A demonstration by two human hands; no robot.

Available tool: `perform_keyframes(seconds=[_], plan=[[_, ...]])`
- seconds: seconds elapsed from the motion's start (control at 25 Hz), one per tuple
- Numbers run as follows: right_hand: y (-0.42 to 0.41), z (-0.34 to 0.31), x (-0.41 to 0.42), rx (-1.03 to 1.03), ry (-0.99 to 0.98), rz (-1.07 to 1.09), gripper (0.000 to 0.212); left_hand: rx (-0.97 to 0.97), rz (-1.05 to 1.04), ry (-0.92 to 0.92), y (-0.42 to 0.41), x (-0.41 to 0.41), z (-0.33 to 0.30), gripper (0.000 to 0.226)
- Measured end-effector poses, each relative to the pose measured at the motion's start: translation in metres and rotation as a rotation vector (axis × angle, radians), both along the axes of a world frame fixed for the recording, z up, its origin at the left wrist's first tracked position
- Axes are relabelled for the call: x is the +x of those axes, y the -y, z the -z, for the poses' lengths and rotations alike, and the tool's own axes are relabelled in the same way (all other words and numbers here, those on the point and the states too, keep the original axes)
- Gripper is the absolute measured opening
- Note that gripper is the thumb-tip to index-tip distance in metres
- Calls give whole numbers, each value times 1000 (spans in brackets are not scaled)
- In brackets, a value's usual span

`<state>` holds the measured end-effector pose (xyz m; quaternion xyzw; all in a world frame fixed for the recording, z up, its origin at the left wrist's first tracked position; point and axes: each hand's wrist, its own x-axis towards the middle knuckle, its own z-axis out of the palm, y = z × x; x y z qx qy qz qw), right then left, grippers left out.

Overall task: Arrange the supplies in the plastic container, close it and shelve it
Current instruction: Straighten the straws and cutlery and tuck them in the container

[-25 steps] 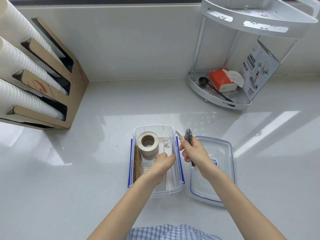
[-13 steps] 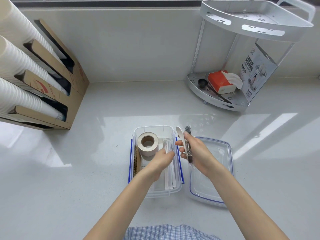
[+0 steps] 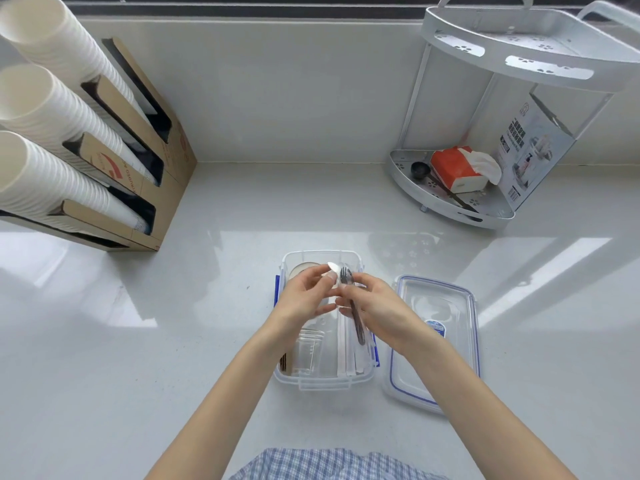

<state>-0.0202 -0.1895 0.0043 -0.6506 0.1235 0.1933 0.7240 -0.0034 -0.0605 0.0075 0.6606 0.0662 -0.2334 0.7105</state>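
The clear rectangular plastic container [image 3: 325,379] with blue side clasps sits open on the glossy white counter [image 3: 173,341]; its clear, blue-sealed lid [image 3: 433,341] lies flat just to its right. Over the container's far end, the right hand [image 3: 374,310] grips a dark plastic fork [image 3: 353,306], tines pointing away, while the left hand [image 3: 304,299] pinches the white plastic spoon [image 3: 334,267] beside it. Inside lie a clear cup [image 3: 308,351], paper-wrapped straws [image 3: 346,355] and a partly hidden tape roll [image 3: 301,268].
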Motion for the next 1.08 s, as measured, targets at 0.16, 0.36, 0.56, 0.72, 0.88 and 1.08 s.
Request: perform_keyframes(seconds=[0.16,0.36,0.56,0.72,0.88,1.08], plan=[[-5,5,-4,-105,-8,-35,27,143,-12,56,-2,2,10,42],[-9,5,-4,-293,-5,-38,40,294,30,153,-1,4,15,39],[-11,3,1,-669,17,-215,34,514,75,333,2,7,16,37],[-16,-1,1,-887,28,-316,25,616,135,327,3,4,22,39],[-21,-3,3,-1060,42,-406,31,697,201,368,3,-5,28,34],[-29,1,10,-1126,12,-483,37,880,304,445,1,-5,33,31]])
